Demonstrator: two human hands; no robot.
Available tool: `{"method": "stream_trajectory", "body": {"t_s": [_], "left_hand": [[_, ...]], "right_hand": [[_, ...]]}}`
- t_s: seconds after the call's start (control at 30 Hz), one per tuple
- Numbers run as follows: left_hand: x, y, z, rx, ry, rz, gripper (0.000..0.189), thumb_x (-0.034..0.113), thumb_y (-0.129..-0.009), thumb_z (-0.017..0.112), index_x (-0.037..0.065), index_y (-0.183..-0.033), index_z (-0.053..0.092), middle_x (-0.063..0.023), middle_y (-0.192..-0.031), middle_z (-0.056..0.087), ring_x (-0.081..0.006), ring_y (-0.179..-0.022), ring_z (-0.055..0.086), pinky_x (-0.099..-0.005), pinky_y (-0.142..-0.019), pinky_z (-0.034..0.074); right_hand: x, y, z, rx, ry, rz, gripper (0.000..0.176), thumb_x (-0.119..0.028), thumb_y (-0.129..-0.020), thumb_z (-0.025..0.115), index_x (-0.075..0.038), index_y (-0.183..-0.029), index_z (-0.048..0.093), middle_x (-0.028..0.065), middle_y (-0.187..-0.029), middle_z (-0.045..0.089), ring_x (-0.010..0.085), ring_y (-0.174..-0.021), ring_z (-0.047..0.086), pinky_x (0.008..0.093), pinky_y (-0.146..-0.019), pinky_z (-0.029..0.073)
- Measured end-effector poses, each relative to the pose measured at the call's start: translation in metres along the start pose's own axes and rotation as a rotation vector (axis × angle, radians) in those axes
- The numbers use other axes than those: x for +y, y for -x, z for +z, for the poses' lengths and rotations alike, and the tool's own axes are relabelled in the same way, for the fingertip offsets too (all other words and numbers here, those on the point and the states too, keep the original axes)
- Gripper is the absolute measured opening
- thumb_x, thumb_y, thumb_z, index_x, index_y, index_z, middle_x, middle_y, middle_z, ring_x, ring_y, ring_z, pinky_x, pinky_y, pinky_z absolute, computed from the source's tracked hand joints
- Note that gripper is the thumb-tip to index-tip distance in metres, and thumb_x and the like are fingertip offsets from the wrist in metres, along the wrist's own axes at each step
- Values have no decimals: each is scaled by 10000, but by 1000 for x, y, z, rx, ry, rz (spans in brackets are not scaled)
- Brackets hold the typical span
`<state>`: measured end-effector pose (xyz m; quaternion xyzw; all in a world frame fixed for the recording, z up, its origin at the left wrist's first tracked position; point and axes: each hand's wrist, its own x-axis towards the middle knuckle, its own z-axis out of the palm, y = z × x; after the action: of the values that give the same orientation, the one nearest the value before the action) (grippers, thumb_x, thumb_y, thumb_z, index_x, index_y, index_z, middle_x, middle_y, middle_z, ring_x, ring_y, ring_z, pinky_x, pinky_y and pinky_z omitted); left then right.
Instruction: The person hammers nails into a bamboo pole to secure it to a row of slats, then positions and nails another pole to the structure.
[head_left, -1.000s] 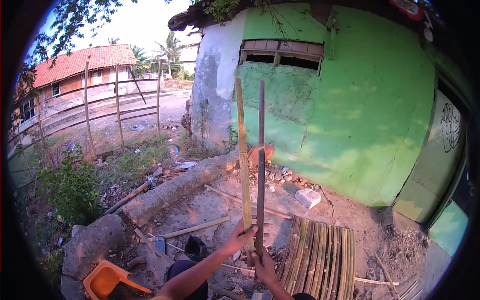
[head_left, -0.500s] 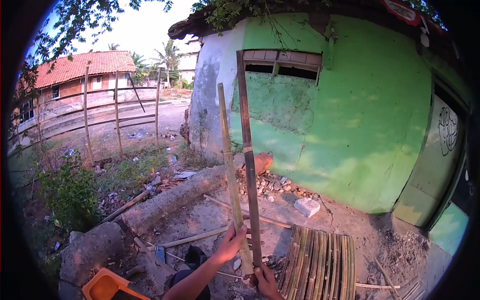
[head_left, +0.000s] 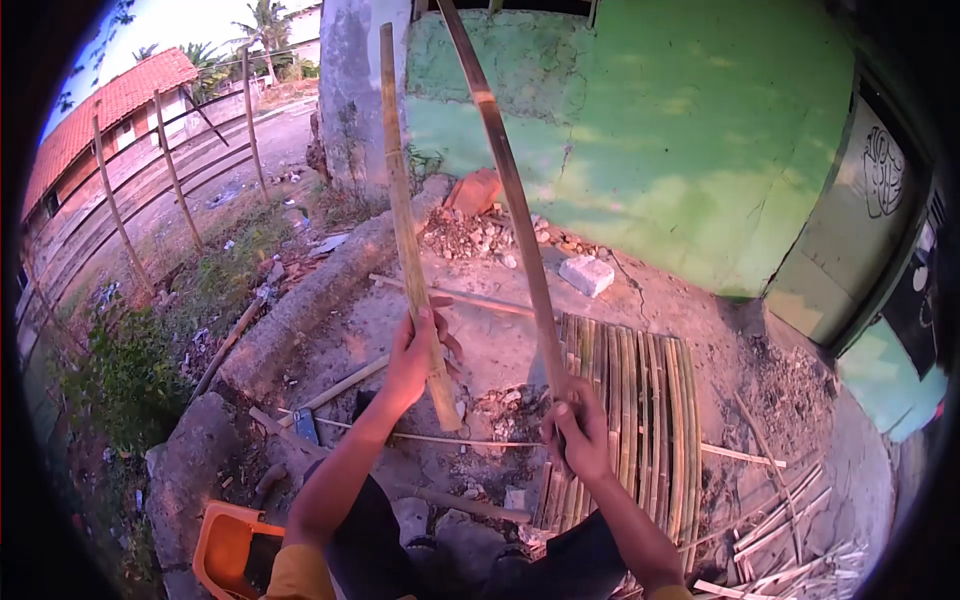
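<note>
My left hand (head_left: 408, 365) is wrapped round a pale bamboo strip (head_left: 403, 210), which stands nearly upright with its lower end just below the fingers. Near its bottom end, my right hand (head_left: 582, 430) grips a longer, darker bamboo strip (head_left: 512, 190) that leans up to the left past the top of the view. The two strips are apart. Beside and partly behind my right hand lies a panel of bamboo slats (head_left: 655, 400) in a row on the ground.
An orange plastic chair (head_left: 215, 555) stands at lower left. A low concrete ledge (head_left: 290, 300) runs toward the green wall (head_left: 690, 150). Rubble (head_left: 480, 235) and a pale block (head_left: 587, 275) lie by the wall. Several loose bamboo strips (head_left: 780, 525) are at lower right.
The view has tilted down. The strips, close together before, are now spread apart: the right hand has moved rightward and up with the dark strip, and the left hand holds the pale one.
</note>
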<state>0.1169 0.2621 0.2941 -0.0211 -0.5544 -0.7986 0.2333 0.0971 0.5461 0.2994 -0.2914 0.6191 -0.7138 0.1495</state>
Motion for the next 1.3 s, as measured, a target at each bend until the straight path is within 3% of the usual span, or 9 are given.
{"method": "stream_trajectory", "body": {"t_s": [0.17,0.37,0.53,0.7,0.8,0.87,0.97,1.1,1.3], "left_hand": [[-42,-38,7,101,-225,-142,438,441,-1073,458,56,-1278,493,-20,-678,483,-146,-545,596,-334,-434,551],[-198,-7,3,144,-667,-191,406,401,-1015,605,11,-1091,523,-56,-635,526,-166,-447,555,-345,-409,476],[-328,84,-16,81,-758,-272,405,358,-991,656,-17,-1093,543,-61,-621,541,-166,-445,569,-351,-407,471],[-371,141,-3,104,-526,-527,434,372,-973,683,-19,-1108,551,-55,-640,530,-147,-444,547,-340,-381,447],[-407,167,-10,97,-561,-651,437,379,-965,687,-18,-1092,556,-103,-652,546,-255,-503,587,-405,-465,481],[-449,175,-26,5,-1051,40,438,389,-959,685,-16,-1066,559,-184,-697,590,-393,-629,620,-482,-605,500],[-448,180,-13,52,-939,-227,452,402,-953,682,-24,-1043,560,-250,-770,621,-480,-766,609,-529,-722,480],[-444,170,-8,57,-981,-164,436,397,-961,680,-12,-1055,561,-223,-776,643,-399,-692,649,-492,-647,497],[-429,146,3,8,-630,-463,471,370,-978,672,4,-1236,529,-112,-685,602,-218,-528,627,-385,-456,509]], "right_hand": [[-37,-9,-69,277,153,14,374,-286,-1087,479,-45,-1371,450,34,-707,545,90,-461,482,260,-411,413],[166,41,-106,460,522,69,347,-194,-1080,473,-4,-1370,492,55,-652,574,108,-539,550,303,-446,446],[305,106,-67,597,481,409,309,-205,-1066,493,-12,-1303,536,69,-636,578,144,-525,584,323,-479,462],[330,140,-63,615,525,460,305,-235,-1048,517,-15,-1255,560,118,-627,597,220,-526,611,399,-521,470],[346,159,-58,585,694,414,303,-234,-1050,507,-16,-1253,565,120,-620,601,229,-540,627,391,-525,470],[345,166,-45,571,706,437,305,-230,-1050,505,-24,-1269,558,110,-601,599,229,-535,631,398,-514,468],[405,192,-45,566,707,359,319,-234,-1048,517,-45,-1304,530,92,-582,591,213,-484,604,394,-485,465],[379,193,-37,573,608,433,294,-229,-1051,519,-56,-1289,519,73,-579,576,162,-457,571,358,-448,449],[381,195,-33,600,412,452,253,-196,-1053,515,-63,-1269,517,60,-596,570,137,-453,537,338,-428,428]]}}
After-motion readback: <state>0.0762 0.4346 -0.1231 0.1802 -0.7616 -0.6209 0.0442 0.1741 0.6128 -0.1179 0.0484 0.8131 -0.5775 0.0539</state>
